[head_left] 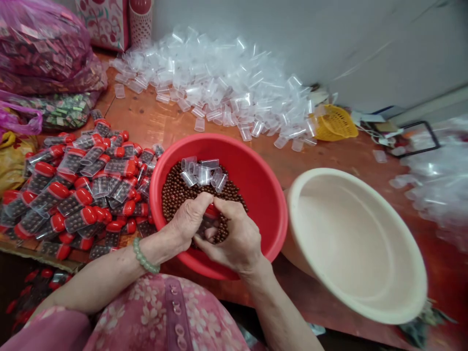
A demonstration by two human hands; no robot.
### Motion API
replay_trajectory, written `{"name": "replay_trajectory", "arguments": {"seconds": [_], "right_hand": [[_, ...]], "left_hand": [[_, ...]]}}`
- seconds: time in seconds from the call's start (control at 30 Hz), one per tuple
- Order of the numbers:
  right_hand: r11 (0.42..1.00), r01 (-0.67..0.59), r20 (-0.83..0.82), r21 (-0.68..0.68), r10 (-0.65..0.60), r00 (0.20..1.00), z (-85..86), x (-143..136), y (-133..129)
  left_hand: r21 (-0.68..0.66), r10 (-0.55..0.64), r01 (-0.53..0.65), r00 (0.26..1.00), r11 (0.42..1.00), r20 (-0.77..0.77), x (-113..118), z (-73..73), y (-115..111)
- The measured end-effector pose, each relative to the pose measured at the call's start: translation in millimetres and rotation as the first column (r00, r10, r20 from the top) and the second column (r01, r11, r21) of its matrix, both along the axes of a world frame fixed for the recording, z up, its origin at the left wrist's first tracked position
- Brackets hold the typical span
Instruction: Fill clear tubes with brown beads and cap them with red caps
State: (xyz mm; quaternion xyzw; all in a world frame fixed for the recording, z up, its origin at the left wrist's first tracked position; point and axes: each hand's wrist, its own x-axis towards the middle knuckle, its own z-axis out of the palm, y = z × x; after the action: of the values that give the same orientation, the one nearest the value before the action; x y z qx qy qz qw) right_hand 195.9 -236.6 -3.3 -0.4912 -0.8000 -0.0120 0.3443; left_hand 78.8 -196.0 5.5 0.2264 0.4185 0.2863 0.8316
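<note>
Both your left hand (pixel 192 214) and right hand (pixel 241 236) clamp one red-capped case (pixel 211 211) between them over the beads (pixel 175 197) in the tub (pixel 261 185), seemingly at the capping step, so the next move likely calls for a firm, even push

Two hands (pixel 188 219) (pixel 239 236), two basins (pixel 265 195) (pixel 351 239), one yellow basket (pixel 333 124), one bracelet (pixel 144 258), dozens of red-capped cases (pixel 78 197)
</note>
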Motion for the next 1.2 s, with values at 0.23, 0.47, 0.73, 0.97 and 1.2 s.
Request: {"name": "replay_trajectory", "arguments": {"seconds": [0.23, 0.47, 0.73, 0.97, 1.2], "right_hand": [[0.987, -0.017, -0.089, -0.157, 0.003, 0.996, -0.2, 0.9, -0.2], [0.803, -0.274, -0.514, -0.530, -0.046, 0.857, 7.6, 16.3, -2.3], [0.709, -0.366, -0.752, -0.603, -0.352, 0.558, 22.2, 14.5, 7.2], [0.730, -0.316, -0.738, -0.606, -0.369, 0.565, 17.4, 17.7, 10.7], [0.779, -0.288, -0.764, -0.558, -0.346, 0.545, 16.8, 7.3, -1.7]], "left_hand": [[-0.042, 0.001, 0.003, 0.996, 0.999, 0.092, 0.3, -10.2, -2.1], [-0.041, -0.080, 0.089, 0.981, 0.995, 0.177, -8.4, -6.4, -0.2], [0.056, -0.211, 0.208, 0.976, 0.976, 0.045, -8.3, -1.4, -4.9], [0.068, -0.215, 0.210, 0.974, 0.975, 0.074, -11.2, 0.4, -2.7], [0.151, -0.288, 0.276, 0.956, 0.949, 0.061, -13.0, -0.2, -3.3]]}}
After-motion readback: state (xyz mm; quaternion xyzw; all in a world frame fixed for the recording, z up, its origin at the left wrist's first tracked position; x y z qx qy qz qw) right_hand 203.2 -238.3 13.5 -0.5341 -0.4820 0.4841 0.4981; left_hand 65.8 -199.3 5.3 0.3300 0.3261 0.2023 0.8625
